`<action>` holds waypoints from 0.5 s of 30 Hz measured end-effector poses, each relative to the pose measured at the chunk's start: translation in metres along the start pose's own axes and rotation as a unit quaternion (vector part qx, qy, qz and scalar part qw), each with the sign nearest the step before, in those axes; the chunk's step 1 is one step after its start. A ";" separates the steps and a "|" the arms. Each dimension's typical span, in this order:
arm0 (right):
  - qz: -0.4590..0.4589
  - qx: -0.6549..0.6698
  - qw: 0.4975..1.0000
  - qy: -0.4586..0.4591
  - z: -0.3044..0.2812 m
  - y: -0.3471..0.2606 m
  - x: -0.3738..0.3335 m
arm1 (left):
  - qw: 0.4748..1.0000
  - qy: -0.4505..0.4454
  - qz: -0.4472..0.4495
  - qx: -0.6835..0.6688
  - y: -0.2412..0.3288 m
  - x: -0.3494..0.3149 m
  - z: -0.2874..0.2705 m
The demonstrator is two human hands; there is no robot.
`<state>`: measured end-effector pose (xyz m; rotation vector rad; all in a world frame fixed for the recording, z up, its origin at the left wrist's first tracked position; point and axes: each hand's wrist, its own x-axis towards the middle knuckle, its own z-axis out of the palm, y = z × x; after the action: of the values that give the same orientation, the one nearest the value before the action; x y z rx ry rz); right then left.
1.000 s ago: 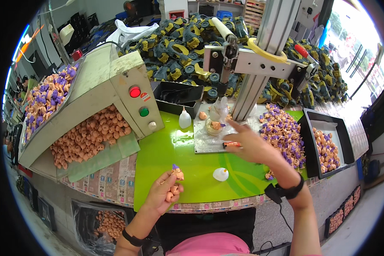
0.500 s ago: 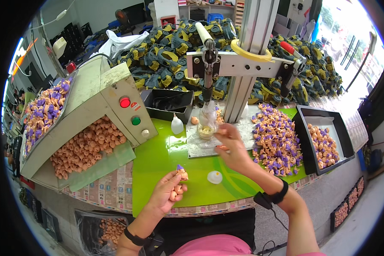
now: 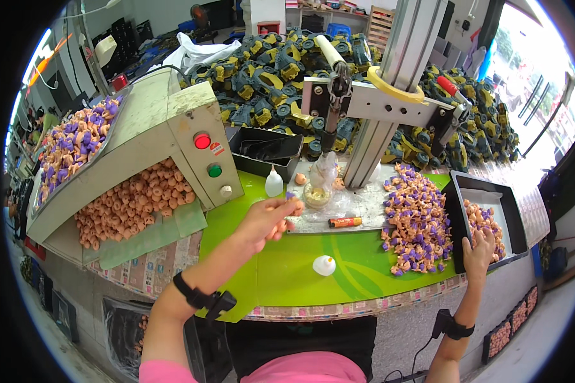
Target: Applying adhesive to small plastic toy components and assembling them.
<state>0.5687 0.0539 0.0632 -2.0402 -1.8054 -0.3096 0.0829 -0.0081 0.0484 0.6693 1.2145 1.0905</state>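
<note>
My left hand (image 3: 262,223) is closed round several small peach-coloured toy figure parts (image 3: 296,205), one with a purple top, at the near left edge of the white board (image 3: 303,225). Close beyond it stands a clear cup (image 3: 317,196) of yellowish stuff with crumpled clear film (image 3: 326,169) over its rear. My right hand (image 3: 479,254) reaches the near side of a black tray (image 3: 519,239), fingers apart above a heap of purple and peach figures (image 3: 485,220). A larger heap of such figures (image 3: 418,220) lies just left of the tray.
At left is a beige machine (image 3: 191,115) with peach parts (image 3: 134,204) in its opening. A metal press stand (image 3: 390,96) rises behind the cup. An orange-black tube (image 3: 345,222), an upright white bottle (image 3: 274,184) and a lying white bottle (image 3: 324,265) are on the table.
My right hand has moved from the cup to the black tray on the right, uncovering the orange-black tube. My left hand has moved forward towards the white board, still holding its parts.
</note>
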 end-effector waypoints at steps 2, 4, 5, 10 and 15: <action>-0.069 0.062 0.993 0.068 -0.008 -0.021 -0.003 | 0.999 0.016 0.016 0.047 0.003 0.022 0.010; -0.115 0.125 0.985 0.042 -0.023 -0.058 -0.005 | 0.994 0.050 0.046 0.088 0.005 0.037 0.023; -0.161 0.185 0.969 0.016 -0.029 -0.077 -0.008 | 0.986 0.081 0.073 0.128 0.003 0.045 0.025; -0.319 0.296 0.897 -0.070 -0.062 -0.159 -0.020 | 0.874 0.153 0.351 0.299 -0.024 0.078 0.020; -0.403 0.341 0.848 -0.044 -0.090 -0.223 -0.002 | 0.865 0.147 0.357 0.320 -0.028 0.074 0.028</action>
<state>0.3569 0.0331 0.1762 -0.7689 -2.3067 0.2039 0.1167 0.0531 0.0016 1.6040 1.6745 1.4285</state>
